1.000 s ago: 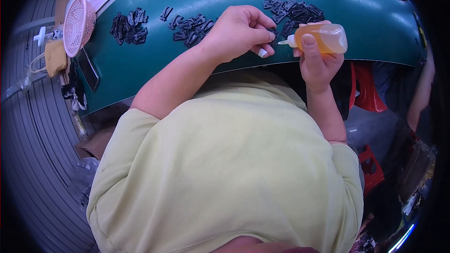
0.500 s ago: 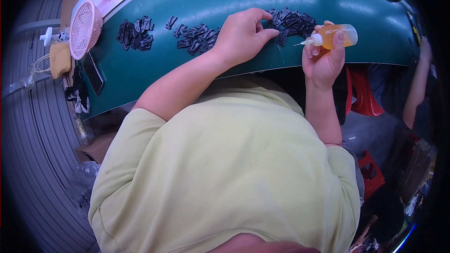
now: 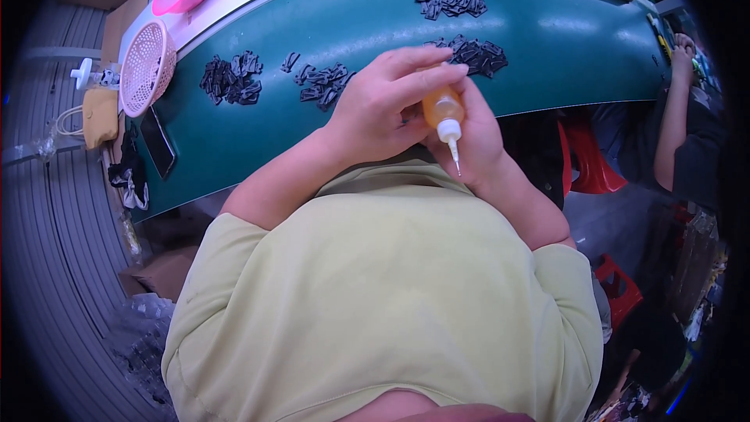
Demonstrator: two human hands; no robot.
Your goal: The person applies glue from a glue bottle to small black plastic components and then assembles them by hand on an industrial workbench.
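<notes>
In the head view, your left forearm comes up from the left and your right from the lower right, both bent inward so the hands meet just above the middle of the frame. Your right hand point(image 3: 478, 134) grasps the amber bottle point(image 3: 443, 105), which sits between both palms with its nozzle pointing down toward the lower edge. Your left hand point(image 3: 380, 101) reaches across its upper end; whether those fingers grip it or only rest there, you cannot tell. They hide the bottle's base and, with the right, stand before a pile of black pieces point(image 3: 486, 56). More black pieces lie left and higher on the green table point(image 3: 578, 70). A pink basket point(image 3: 145, 70) and a dark phone point(image 3: 158, 143) sit at the left, a red stool point(image 3: 595, 160) at the right.
</notes>
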